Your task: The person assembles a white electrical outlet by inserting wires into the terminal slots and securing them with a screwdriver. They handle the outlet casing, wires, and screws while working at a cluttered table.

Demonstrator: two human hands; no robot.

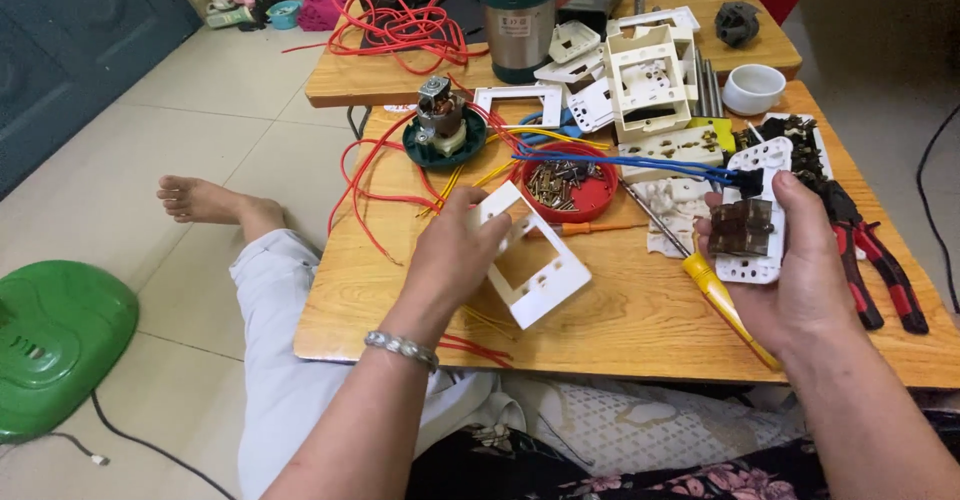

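Smooth white rectangular faceplate [528, 255]

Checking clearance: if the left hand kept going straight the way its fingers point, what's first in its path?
The left hand, holding the white faceplate, points up and right. First in that line is probably the red dish of screws, with the orange-handled screwdriver lying close by; depth is unclear.

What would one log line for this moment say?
left hand: holds white rectangular plastic faceplate | right hand: holds white switch module with brown rockers | below: wooden table

White faceplate [530, 260] tilted above table; wired switch module [748, 228] upright.
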